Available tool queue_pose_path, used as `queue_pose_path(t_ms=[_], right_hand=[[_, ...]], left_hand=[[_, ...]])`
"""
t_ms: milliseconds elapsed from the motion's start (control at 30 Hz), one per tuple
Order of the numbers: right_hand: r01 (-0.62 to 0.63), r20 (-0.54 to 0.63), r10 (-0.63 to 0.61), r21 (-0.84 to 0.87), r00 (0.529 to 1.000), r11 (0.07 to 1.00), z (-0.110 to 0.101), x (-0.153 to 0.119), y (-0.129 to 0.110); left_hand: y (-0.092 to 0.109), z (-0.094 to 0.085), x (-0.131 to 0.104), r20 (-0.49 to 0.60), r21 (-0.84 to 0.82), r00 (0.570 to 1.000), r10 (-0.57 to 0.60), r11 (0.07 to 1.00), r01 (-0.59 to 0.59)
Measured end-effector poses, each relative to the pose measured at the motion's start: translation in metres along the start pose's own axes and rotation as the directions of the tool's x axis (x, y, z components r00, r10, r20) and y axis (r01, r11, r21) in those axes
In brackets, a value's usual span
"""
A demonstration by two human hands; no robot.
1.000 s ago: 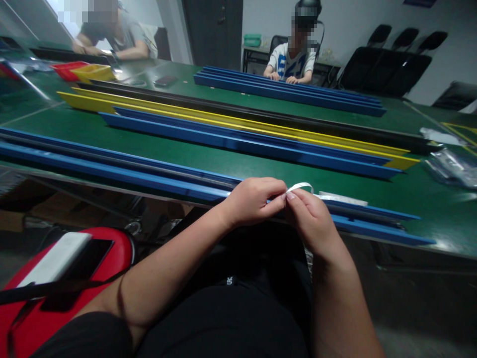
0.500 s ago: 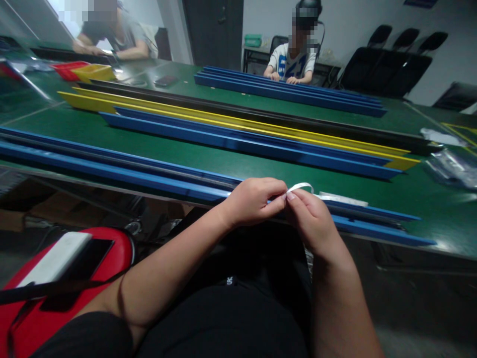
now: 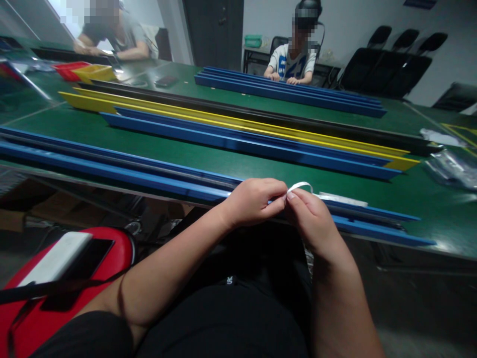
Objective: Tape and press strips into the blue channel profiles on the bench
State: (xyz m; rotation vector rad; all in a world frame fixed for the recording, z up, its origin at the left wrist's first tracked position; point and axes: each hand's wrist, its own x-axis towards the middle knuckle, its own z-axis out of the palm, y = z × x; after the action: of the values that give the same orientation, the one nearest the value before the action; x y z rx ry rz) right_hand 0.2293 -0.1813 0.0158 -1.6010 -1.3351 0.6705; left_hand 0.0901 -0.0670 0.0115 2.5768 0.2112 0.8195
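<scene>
Far to the left of my left hand I see a red bag with a white box lying on top of it. My left hand is curled shut, and its thumb and finger pinch the end of a thin white strip. The hand sits at the near edge of the green table, right on top of the long blue rail that runs off to its left. My right hand touches the left one at the fingertips. It pinches the same white strip too, I think, but the tips are small and hard to see. The strip loops up just above my right hand and then lies flat on the rail to the right. Beyond both hands lie more rails, blue and a yellow rail. Far past them, two other people sit at the table.
</scene>
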Motion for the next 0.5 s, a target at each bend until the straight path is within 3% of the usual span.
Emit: queue_pose_path(t_ms=[500], right_hand=[[-0.088,-0.195,0.085,-0.009,0.977,0.996,0.0063,0.0056,0.0022]], left_hand=[[-0.0018,0.0054,-0.0007,-0.034,0.103,0.999,0.033,0.994,-0.029]])
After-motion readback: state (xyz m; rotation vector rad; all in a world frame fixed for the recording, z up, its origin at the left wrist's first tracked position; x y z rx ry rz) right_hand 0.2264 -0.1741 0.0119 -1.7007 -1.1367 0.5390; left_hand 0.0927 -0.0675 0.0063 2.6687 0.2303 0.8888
